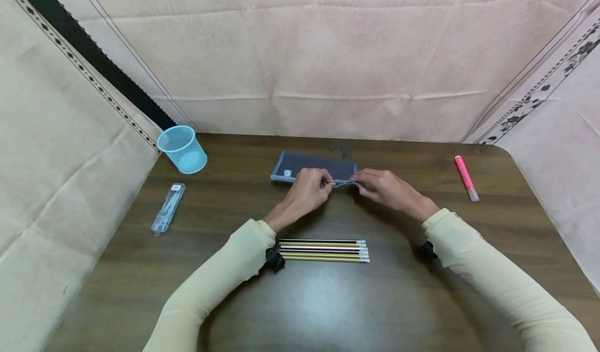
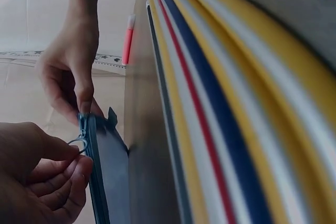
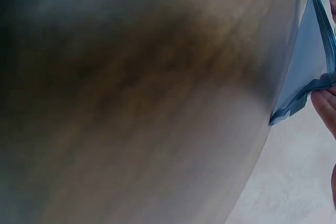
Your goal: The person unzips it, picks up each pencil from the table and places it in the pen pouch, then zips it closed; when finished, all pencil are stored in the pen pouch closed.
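A dark blue zippered pouch [image 1: 314, 163] with a lighter blue edge lies toward the back of the table, its near edge raised. My left hand [image 1: 309, 189] pinches the ring pull [image 2: 80, 141] of its zipper between thumb and fingers. At the zipper's right end, my right hand [image 1: 385, 188] pinches the pouch's corner. Only part of that hand's fingers [image 3: 326, 109] shows in the right wrist view, under the pouch's edge. Below my left wrist lies a row of striped pencils [image 1: 323, 251], their left ends hidden by the wrist.
A light blue cup [image 1: 188, 156] stands at the back left. Nearer, a translucent blue case [image 1: 169, 208] lies on the wooden table [image 1: 225, 300]. A pink marker [image 1: 464, 174] with a pale end lies at the right. Cloth hangs around the table's back and sides.
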Demonstrator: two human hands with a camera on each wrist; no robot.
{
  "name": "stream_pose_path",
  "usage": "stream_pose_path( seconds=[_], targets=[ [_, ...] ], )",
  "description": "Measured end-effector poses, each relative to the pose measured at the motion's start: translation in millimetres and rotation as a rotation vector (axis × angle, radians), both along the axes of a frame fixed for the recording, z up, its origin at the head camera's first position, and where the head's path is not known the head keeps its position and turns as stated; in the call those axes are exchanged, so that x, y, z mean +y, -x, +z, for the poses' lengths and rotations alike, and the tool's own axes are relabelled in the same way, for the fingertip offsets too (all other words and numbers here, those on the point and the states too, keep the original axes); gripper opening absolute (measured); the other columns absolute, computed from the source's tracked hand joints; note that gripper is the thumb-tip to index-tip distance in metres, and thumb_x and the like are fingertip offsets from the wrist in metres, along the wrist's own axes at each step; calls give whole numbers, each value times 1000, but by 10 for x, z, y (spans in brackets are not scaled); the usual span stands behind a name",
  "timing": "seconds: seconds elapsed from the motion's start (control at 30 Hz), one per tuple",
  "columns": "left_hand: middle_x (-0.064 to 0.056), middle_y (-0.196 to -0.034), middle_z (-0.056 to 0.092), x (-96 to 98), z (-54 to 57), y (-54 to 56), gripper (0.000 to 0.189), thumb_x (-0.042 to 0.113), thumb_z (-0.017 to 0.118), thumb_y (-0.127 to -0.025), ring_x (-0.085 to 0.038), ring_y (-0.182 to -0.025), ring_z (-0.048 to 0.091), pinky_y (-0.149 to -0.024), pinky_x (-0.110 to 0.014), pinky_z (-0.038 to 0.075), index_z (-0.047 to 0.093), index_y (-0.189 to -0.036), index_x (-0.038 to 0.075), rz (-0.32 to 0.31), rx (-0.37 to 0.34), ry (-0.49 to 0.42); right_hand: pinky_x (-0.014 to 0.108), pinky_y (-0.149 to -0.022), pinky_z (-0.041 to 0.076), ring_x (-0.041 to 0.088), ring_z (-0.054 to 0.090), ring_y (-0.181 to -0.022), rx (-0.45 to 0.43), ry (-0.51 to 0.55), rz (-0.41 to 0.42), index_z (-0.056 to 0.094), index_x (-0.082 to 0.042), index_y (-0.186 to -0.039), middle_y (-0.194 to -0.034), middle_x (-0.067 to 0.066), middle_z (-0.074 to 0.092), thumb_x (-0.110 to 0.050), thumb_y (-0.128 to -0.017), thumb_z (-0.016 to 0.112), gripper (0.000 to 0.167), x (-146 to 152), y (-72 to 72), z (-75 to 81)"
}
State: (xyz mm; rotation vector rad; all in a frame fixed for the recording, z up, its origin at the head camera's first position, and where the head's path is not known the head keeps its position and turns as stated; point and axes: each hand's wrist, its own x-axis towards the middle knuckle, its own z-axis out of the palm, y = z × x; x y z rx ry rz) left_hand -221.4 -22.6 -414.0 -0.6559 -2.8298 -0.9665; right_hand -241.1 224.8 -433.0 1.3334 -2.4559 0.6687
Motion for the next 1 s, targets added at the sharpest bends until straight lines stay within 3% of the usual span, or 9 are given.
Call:
stream_pose_path(
  seconds=[0.3, 0.47, 0.63, 1.0],
  targets=[
    [-3, -78, 74, -262, -57, -9, 12, 11, 68, -93, -8, -64, 63, -61, -21, 51, 76, -85, 8, 75, 25, -9, 35, -79, 61, 18, 73, -96, 3, -14, -3, 71, -1, -116, -113, 11, 74, 2, -88, 73, 29, 28, 33, -19],
    [-4, -78, 74, -348, -47, 11, 13, 11, 67, -93, -10, -62, 62, -58, -21, 49, 76, -85, 6, 96, 41, 1, 36, -78, 61, 19, 74, -95, 22, -15, -8, 71, -1, -116, -113, 12, 74, 3, -86, 74, 30, 119, 26, -3],
    [-4, -75, 72, -465, -9, 29, 14, 12, 66, -93, -13, -62, 61, -58, -26, 49, 75, -83, 7, 167, 38, 21, 37, -79, 61, 19, 73, -94, 36, -25, -35, 71, 0, -115, -110, 11, 74, 3, -85, 75, 31, 205, 21, 22],
    [-5, -73, 69, -901, 34, 109, 12, 13, 67, -91, -18, -63, 59, -54, -27, 45, 73, -83, 7, 292, -91, 19, 38, -79, 61, 18, 72, -90, 26, -30, -69, 70, 3, -115, -106, 12, 74, 7, -80, 78, 36, 442, 31, 52]
  ],
)
